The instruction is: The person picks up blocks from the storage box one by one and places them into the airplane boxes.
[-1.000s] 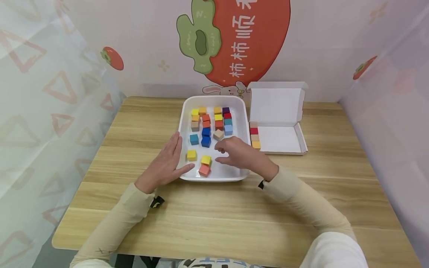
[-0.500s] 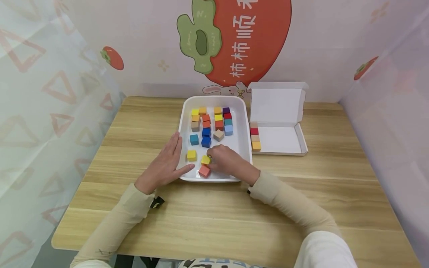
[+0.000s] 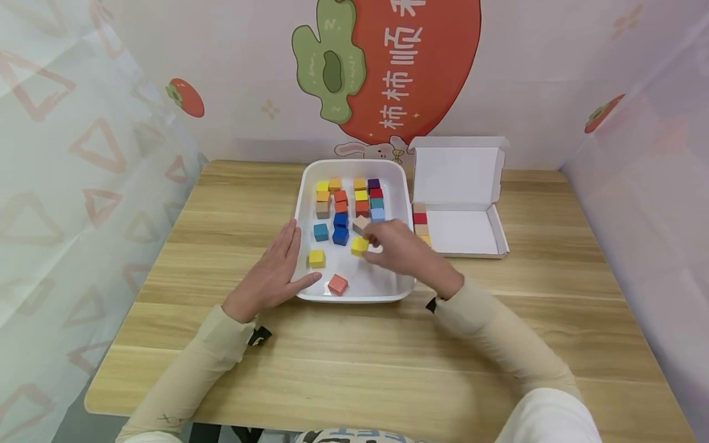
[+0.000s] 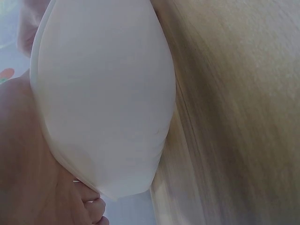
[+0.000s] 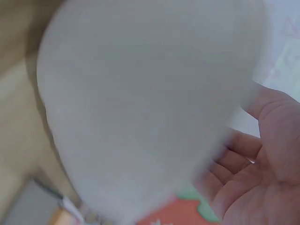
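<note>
Between the thumb and fingers of my right hand a yellow cube is pinched, over the right part of the white tray. My left hand rests on the tray's left rim with straight fingers, its thumb reaching inside. Near that thumb lie a yellow cube and a salmon cube. Just beyond the pinched cube sits a tan cube. Blue cubes and a teal cube lie mid-tray. Both wrist views mostly show the tray's outer wall; the pinched cube is hidden there.
Several more coloured cubes stand in columns at the tray's far end, among them a purple cube. Right of the tray, a white cardboard box stands with its lid up, holding a column of cubes along its left side. The wooden table extends in front.
My right hand has gone down to the yellow cube beside the salmon one, pinched it, and carried it right and farther from me. My left hand has stayed on the rim.
</note>
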The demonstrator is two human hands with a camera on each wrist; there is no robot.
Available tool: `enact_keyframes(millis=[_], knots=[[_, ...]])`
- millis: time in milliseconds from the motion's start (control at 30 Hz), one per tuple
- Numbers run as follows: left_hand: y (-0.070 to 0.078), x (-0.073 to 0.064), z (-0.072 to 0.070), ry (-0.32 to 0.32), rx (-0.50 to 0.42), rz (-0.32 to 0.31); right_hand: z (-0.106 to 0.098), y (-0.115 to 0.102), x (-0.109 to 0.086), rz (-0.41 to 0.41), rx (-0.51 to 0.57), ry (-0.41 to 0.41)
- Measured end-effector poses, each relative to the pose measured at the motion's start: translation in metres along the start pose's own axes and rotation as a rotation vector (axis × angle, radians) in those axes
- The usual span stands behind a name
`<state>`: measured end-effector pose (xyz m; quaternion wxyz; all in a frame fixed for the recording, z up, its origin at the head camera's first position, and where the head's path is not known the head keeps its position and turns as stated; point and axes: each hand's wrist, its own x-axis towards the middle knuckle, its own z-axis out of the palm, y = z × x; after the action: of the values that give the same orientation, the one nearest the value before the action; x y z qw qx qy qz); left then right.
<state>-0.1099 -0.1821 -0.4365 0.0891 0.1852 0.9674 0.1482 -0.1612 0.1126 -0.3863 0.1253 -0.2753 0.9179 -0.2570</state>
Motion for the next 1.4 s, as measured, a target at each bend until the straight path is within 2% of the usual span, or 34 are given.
enact_keyframes(millis=[233,367,500,633,867,1100,1400], knots=[[0.0,0.0,0.001,0.001,0.007,0.008,-0.052,0.026,-0.029,0.069,-0.028,0.124],[-0.001,-0.001,0.0,-0.001,0.004,0.004,-0.067,0.049,-0.043,0.086,-0.044,0.194],[-0.002,-0.001,0.001,0.0,0.0,0.002,-0.074,0.071,-0.05,0.116,-0.064,0.243],[-0.002,-0.002,0.0,0.004,-0.002,0.005,-0.072,0.089,-0.048,0.18,-0.056,0.296],[-0.002,-0.003,0.002,0.016,-0.004,0.01,-0.053,0.114,-0.03,0.34,-0.007,0.4],[-0.001,-0.003,0.002,0.012,-0.004,0.011,-0.037,0.125,-0.01,0.461,0.031,0.4],[0.0,-0.004,0.0,0.007,-0.009,0.012,-0.028,0.133,-0.003,0.495,0.054,0.381]])
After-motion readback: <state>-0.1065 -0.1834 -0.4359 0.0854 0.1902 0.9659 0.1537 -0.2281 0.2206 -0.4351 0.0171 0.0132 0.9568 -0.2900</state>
